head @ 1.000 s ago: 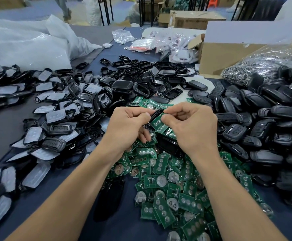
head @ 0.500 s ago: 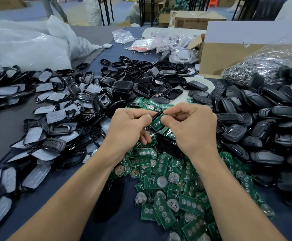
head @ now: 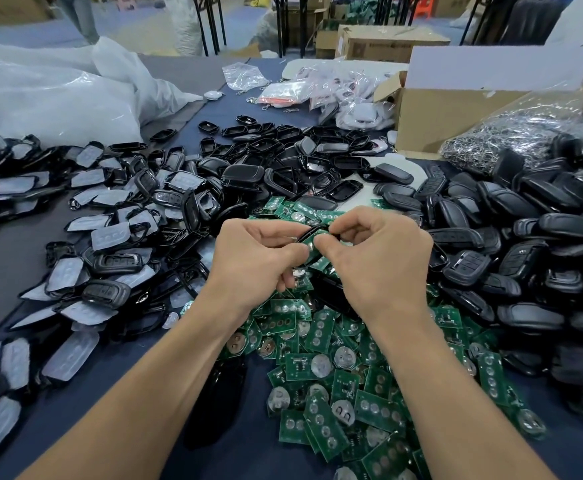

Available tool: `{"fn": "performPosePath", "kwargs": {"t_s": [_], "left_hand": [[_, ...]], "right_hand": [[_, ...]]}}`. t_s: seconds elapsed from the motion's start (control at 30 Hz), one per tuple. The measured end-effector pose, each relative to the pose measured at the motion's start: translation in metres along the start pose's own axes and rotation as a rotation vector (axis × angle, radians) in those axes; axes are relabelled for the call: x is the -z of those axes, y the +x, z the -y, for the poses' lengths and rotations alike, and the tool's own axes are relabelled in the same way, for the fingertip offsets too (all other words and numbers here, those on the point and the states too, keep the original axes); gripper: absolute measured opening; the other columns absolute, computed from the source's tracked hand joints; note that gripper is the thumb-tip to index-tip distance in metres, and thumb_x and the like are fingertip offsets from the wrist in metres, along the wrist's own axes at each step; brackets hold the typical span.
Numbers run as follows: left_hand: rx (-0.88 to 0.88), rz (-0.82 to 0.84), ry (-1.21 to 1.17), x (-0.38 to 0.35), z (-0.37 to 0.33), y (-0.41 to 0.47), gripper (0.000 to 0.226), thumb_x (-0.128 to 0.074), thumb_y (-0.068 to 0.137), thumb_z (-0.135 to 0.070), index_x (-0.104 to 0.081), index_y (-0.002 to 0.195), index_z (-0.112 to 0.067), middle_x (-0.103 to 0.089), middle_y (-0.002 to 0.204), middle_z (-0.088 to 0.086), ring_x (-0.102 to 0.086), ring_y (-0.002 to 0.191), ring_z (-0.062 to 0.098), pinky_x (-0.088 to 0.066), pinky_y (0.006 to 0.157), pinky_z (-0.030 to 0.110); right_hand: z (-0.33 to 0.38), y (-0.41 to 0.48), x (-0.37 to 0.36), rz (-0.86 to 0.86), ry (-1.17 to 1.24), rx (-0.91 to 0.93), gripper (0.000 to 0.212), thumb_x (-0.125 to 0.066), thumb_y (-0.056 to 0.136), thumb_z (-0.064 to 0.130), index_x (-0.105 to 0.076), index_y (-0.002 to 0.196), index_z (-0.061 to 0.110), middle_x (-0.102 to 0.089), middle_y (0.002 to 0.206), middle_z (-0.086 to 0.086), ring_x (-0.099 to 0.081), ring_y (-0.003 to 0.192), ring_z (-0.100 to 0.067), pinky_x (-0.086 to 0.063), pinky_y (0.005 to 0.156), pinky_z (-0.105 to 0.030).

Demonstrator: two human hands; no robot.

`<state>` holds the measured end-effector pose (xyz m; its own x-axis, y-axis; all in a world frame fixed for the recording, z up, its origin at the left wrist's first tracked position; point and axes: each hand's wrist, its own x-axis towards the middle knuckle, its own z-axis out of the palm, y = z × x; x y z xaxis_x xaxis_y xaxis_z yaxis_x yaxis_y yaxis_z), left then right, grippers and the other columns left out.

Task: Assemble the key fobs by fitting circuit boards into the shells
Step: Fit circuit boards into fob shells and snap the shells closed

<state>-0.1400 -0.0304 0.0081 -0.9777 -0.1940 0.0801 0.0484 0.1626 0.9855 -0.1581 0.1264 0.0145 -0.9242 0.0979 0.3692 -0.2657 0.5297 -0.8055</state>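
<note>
Both hands are at centre of view, raised just above the parts on the table (head: pixel 137 375), thumbs nearly touching. The left hand (head: pixel 255 258) has its fingers curled and pinches the left end of a black shell (head: pixel 310 233) between thumb and forefinger. The right hand (head: pixel 380 261) is also curled and pinches the right end, its thumb tip pressing on a green circuit board (head: pixel 314 247) that lies against the shell. The shell is tilted, its right end higher. I can't tell whether the board is fully seated, since the thumbs cover most of it. The loose circuit board pile (head: pixel 335 375) is directly under the hands and spreads to 5 o'clock, with button pads and coin-cell holders facing up. At 9 o'clock is a heap of shell halves with translucent rubber pads (head: pixel 110 237). At 12 o'clock is a pile of empty black frames (head: pixel 283 157). From 2 to 4 o'clock are closed black fobs (head: pixel 508 237), stacked densely. At 1 o'clock is an open cardboard box (head: pixel 439 119), with a clear bag of metal key rings (head: pixel 512 133) leaning against it. At 10 o'clock are large white plastic bags (head: pixel 47 102). Small clear packets (head: pixel 245 76) sit at the table's far edge, near 12 o'clock.
</note>
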Motion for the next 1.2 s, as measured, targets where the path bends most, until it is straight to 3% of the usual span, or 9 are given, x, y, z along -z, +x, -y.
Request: {"fn": "performPosePath", "kwargs": {"t_s": [0.1, 0.3, 0.5, 0.63, 0.7, 0.83, 0.97, 1.1, 1.2], "left_hand": [[0.024, -0.032, -0.071, 0.001, 0.000, 0.000, 0.021, -0.080, 0.083, 0.008, -0.081, 0.096, -0.008, -0.073, 0.060, 0.005, -0.054, 0.034, 0.012, -0.039, 0.036, 0.018], [0.039, -0.053, -0.139, -0.001, -0.002, 0.001, 0.023, -0.080, 0.082, 0.007, -0.079, 0.092, -0.013, -0.076, 0.066, 0.009, -0.058, 0.038, 0.016, -0.044, 0.039, 0.022], [-0.196, -0.035, 0.337, -0.003, -0.006, -0.009, 0.016, -0.075, 0.081, -0.034, -0.078, 0.085, -0.050, -0.076, 0.078, -0.023, -0.074, 0.073, 0.002, -0.061, 0.066, 0.026], [-0.195, -0.117, 0.356, -0.001, -0.006, -0.006, 0.023, -0.084, 0.082, -0.027, -0.079, 0.086, -0.048, -0.074, 0.082, -0.034, -0.071, 0.078, -0.012, -0.057, 0.073, 0.010], [-0.148, -0.224, 0.275, 0.003, -0.005, -0.001, 0.033, -0.085, 0.084, -0.019, -0.076, 0.083, -0.051, -0.072, 0.078, -0.036, -0.071, 0.075, -0.012, -0.056, 0.069, 0.009], [-0.016, -0.528, -0.076, 0.032, -0.002, 0.020, 0.020, -0.076, 0.092, -0.011, -0.072, 0.089, -0.030, -0.077, 0.079, -0.018, -0.072, 0.067, 0.000, -0.056, 0.061, 0.014], [0.016, -0.756, -0.374, 0.071, 0.000, 0.034, 0.007, -0.062, 0.102, -0.011, -0.061, 0.096, -0.009, -0.070, 0.087, 0.003, -0.066, 0.054, 0.008, -0.057, 0.058, 0.024], [0.045, -0.885, -0.458, 0.094, 0.005, 0.044, 0.005, -0.057, 0.102, -0.010, -0.057, 0.097, -0.009, -0.066, 0.088, 0.012, -0.061, 0.049, 0.015, -0.050, 0.049, 0.026], [0.091, -0.919, -0.510, 0.098, 0.008, 0.046, 0.004, -0.059, 0.098, -0.008, -0.058, 0.094, -0.006, -0.067, 0.087, 0.015, -0.059, 0.047, 0.017, -0.047, 0.047, 0.026]], "right_hand": [[-0.003, 0.002, 0.001, 0.008, 0.060, -0.090, 0.024, -0.091, 0.071, 0.036, -0.076, 0.090, 0.035, -0.068, 0.074, 0.016, -0.063, 0.068, -0.001, -0.046, 0.062, -0.010], [-0.001, 0.006, 0.003, 0.238, 0.550, -0.257, 0.020, -0.075, 0.089, 0.002, -0.078, 0.085, 0.021, -0.071, 0.065, -0.005, -0.062, 0.058, -0.018, -0.053, 0.056, -0.029], [-0.006, 0.005, 0.000, 0.210, 0.407, -0.229, 0.015, -0.079, 0.083, 0.007, -0.079, 0.083, 0.022, -0.071, 0.060, -0.001, -0.060, 0.051, -0.011, -0.049, 0.055, -0.028], [-0.002, 0.002, -0.004, 0.189, 0.363, -0.188, 0.017, -0.078, 0.085, 0.009, -0.079, 0.086, 0.027, -0.073, 0.064, 0.003, -0.064, 0.051, -0.013, -0.054, 0.055, -0.033], [0.000, -0.002, -0.008, 0.185, 0.294, -0.159, 0.022, -0.076, 0.088, 0.012, -0.079, 0.091, 0.033, -0.076, 0.071, 0.011, -0.069, 0.055, -0.018, -0.061, 0.060, -0.036], [0.007, -0.007, -0.012, 0.233, 0.119, -0.028, 0.023, -0.073, 0.092, 0.018, -0.079, 0.108, 0.033, -0.074, 0.087, 0.024, -0.069, 0.080, 0.005, -0.052, 0.072, -0.006], [0.030, 0.001, -0.031, 0.323, -0.028, 0.103, 0.027, -0.069, 0.095, 0.016, -0.078, 0.117, 0.028, -0.076, 0.105, 0.014, -0.063, 0.073, 0.004, -0.043, 0.069, 0.003], [0.058, 0.025, -0.067, 0.377, -0.180, 0.236, 0.033, -0.065, 0.090, 0.006, -0.078, 0.114, 0.025, -0.070, 0.114, -0.007, -0.062, 0.089, -0.016, -0.056, 0.089, -0.032], [0.066, 0.043, -0.095, 0.442, -0.349, 0.273, 0.045, -0.059, 0.086, 0.000, -0.072, 0.119, 0.027, -0.055, 0.116, -0.013, -0.060, 0.097, -0.035, -0.048, 0.081, -0.036]]}}
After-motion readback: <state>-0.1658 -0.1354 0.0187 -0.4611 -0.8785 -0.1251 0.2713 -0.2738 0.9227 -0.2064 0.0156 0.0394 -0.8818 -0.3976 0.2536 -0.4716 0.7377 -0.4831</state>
